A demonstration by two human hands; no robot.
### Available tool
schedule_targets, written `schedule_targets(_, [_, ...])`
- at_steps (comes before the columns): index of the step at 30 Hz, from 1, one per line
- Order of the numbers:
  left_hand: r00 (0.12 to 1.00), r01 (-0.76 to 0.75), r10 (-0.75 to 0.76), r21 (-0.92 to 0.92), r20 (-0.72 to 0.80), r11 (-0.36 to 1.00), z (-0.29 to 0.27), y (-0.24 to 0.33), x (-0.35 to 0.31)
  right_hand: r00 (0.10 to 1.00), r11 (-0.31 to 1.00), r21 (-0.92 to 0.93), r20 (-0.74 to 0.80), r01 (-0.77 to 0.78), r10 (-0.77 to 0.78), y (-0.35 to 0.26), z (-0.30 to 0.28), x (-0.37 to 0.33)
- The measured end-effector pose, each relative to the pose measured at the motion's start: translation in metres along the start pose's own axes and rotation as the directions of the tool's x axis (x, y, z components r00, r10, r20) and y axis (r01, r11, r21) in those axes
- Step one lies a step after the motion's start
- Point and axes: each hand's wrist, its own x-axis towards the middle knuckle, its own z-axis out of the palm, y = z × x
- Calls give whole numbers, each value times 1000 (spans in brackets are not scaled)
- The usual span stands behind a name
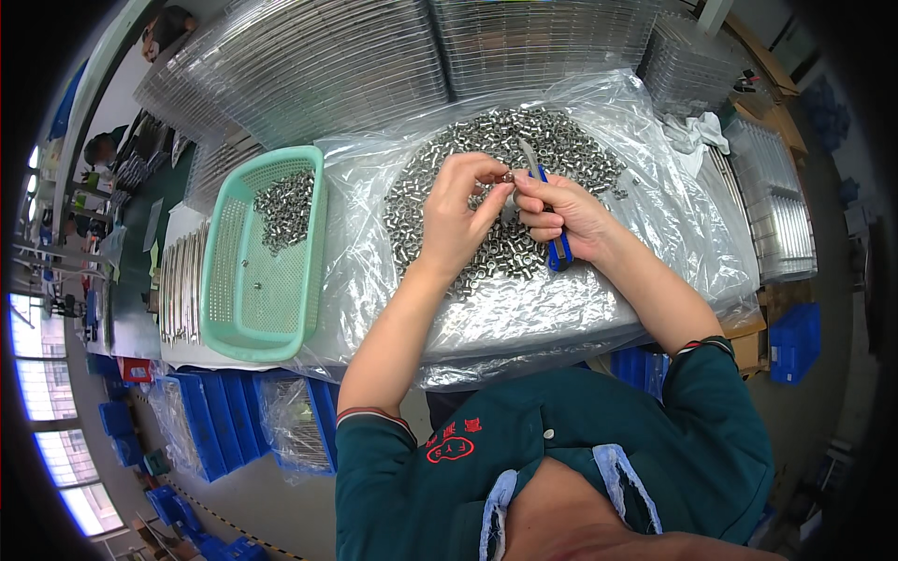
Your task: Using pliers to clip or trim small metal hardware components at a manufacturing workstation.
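- The left hand (458, 208) pinches a small metal piece (508, 178) above the pile (505, 248), seemingly to steady it; fingertips hide most of it, so whether the right ones touch it too is unclear.
- The right hand (572, 217) holds a blue knife (559, 252) in curled fingers, blade pointing away from the body, apparently leaving thumb and forefinger usable.
- Clear plastic sheeting (360, 252) underlies the pile, likely containing loose pieces.
- The green basket (319, 243) stands left, within reach, holding similar pieces (285, 210).

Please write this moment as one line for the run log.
left hand: pinches metal part | right hand: holds knife | beneath hands: metal heap on plastic sheet | at left: green basket, small pieces inside
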Motion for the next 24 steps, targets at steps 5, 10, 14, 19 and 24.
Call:
schedule_targets(5, [1000,19,-19,-5,-17,1000,2,1,0,1000,1000,13,12,3,-3,0,-2,1])
schedule_targets(10, [999,39,-40,-13,-21,999,2,0,0,1000,999,-28,-10,14,-15,0,-2,0])
schedule_targets(14, [997,58,-57,16,-52,998,-1,0,0,974,958,-252,-147,134,-175,-6,15,-6])
schedule_targets(19, [971,231,-230,18,-61,973,-1,-1,1,897,752,-584,-88,306,-434,-8,8,-8])
schedule_targets(24, [963,259,-255,30,-85,966,-2,-4,-1,849,375,-894,12,246,-528,-5,8,-10])
